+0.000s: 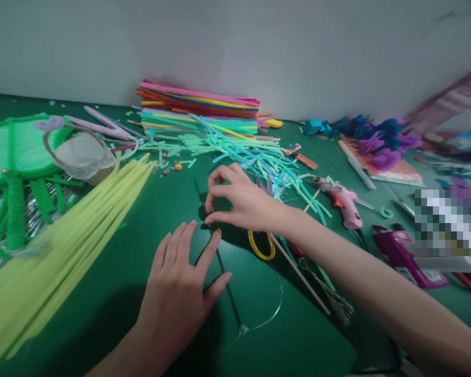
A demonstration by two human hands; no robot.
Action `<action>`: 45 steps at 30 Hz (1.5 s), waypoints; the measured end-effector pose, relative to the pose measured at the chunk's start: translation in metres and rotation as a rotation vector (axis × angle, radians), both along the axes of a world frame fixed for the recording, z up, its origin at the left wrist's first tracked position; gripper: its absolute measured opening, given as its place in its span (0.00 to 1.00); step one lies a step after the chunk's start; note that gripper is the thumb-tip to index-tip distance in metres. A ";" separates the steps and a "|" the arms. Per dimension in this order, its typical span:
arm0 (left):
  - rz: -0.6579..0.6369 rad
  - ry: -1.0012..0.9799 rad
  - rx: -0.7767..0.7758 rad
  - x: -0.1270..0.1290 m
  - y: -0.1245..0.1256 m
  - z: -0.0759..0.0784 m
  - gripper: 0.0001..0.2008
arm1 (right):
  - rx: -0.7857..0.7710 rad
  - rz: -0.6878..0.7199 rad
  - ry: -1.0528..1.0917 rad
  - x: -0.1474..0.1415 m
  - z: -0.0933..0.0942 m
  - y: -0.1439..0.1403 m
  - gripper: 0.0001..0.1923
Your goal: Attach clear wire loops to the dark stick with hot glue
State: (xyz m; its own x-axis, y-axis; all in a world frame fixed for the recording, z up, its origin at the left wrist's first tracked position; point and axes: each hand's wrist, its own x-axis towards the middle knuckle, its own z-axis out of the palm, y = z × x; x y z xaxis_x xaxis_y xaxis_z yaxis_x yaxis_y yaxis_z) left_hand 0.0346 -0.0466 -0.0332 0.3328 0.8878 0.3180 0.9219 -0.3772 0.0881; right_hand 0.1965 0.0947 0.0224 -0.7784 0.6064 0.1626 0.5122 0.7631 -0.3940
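My left hand (182, 277) lies palm down on the green table, fingers spread, its index finger and thumb beside a thin dark stick (231, 290). This stick slants across the table and looks doubled, perhaps by its reflection. Above its upper part my right hand (239, 201) is closed in a pinch of thumb and finger, on what looks like fine clear thread; the tips partly hide it. At the stick's near end sits a whitish blob (243, 330), from which a clear thread (279, 303) loops right. Yellow-handled scissors (262, 252) lie partly under my right wrist.
Yellow-green pipe cleaners (66, 246) spread at left, beside a green fuzzy piece (15, 152). Bundled coloured pipe cleaners (200, 107) lie by the wall. Several beads (178, 167) sit near them. Right are a pink glue gun (349, 209), a purple glue gun (406, 256) and a wooden stick (302, 277).
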 end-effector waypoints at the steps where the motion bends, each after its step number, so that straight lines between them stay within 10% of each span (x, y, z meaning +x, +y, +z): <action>1: 0.000 -0.001 -0.002 0.000 0.000 0.000 0.28 | 0.000 0.003 0.014 0.001 0.000 0.000 0.06; 22: 0.009 -0.018 0.010 0.000 -0.001 0.000 0.26 | 0.242 0.025 -0.059 0.016 -0.022 -0.040 0.14; 45: -0.013 -0.036 0.093 -0.002 0.001 -0.009 0.23 | 0.414 0.151 -0.305 0.004 -0.003 -0.044 0.11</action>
State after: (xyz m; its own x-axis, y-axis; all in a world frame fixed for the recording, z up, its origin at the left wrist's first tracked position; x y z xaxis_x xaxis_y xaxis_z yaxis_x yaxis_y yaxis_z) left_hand 0.0329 -0.0456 -0.0419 0.3309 0.8495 0.4110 0.9139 -0.3969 0.0847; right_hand 0.2008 0.0502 0.0196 -0.9012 0.4172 0.1176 0.4291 0.8971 0.1052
